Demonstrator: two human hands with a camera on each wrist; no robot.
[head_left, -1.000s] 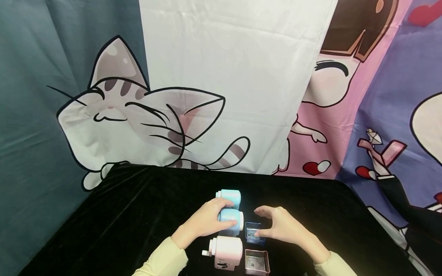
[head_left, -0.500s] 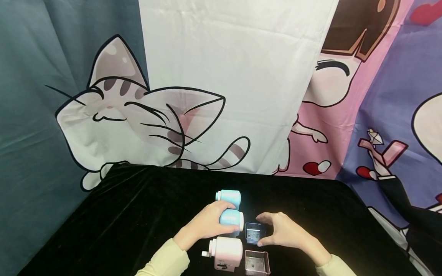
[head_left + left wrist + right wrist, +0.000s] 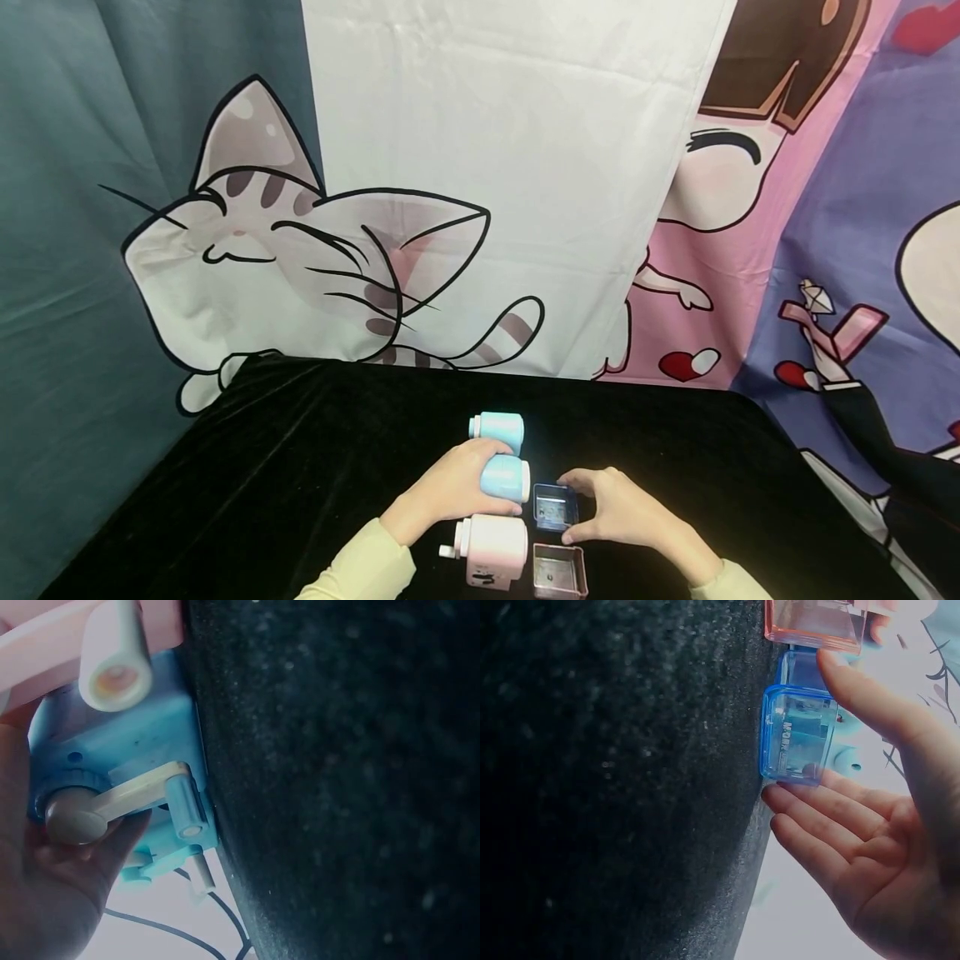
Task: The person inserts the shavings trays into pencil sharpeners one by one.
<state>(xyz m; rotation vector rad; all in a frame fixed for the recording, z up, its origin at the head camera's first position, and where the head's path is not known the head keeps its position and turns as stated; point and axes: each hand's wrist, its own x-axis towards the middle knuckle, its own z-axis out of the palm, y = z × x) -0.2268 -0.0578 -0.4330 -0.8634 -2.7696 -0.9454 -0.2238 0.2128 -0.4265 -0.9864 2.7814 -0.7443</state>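
My left hand (image 3: pixel 450 483) grips the middle blue crank pencil sharpener (image 3: pixel 504 478), fingers over its far side and thumb along its near side. Its crank (image 3: pixel 135 796) shows in the left wrist view. My right hand (image 3: pixel 626 512) is spread around a clear blue shavings tray (image 3: pixel 556 507), which sits on the cloth just right of that sharpener. The thumb (image 3: pixel 847 679) is at one side of the tray and the straight fingers (image 3: pixel 817 806) at the other. Whether they touch the tray is hard to tell.
A pink crank sharpener (image 3: pixel 495 550) stands nearest, with a clear pink tray (image 3: pixel 559 571) to its right. A light-blue sharpener (image 3: pixel 501 429) stands behind the middle one. Black cloth (image 3: pixel 300 467) covers the table, and a cartoon curtain (image 3: pixel 480 108) hangs behind.
My right hand has come down and nearer, its thumb and fingers now at both sides of the blue tray. The left hand has shifted slightly nearer, still on the blue sharpener.
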